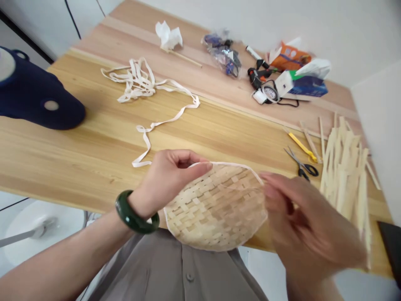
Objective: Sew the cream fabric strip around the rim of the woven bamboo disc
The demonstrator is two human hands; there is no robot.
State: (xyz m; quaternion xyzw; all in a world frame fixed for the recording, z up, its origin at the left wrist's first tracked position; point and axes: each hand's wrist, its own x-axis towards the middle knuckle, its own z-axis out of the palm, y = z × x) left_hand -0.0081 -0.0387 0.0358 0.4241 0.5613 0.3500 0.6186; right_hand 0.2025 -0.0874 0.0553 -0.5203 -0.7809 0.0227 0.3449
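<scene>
Left grip (169, 179) closed on bamboo weave (216, 209)

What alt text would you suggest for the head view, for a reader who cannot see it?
A left hand with a green bangle holds a rounded piece of woven bamboo, a pale strip along its edge, above a wooden table, a blurred right hand at its other side. Nearby lie bamboo strips and scissors.
</scene>
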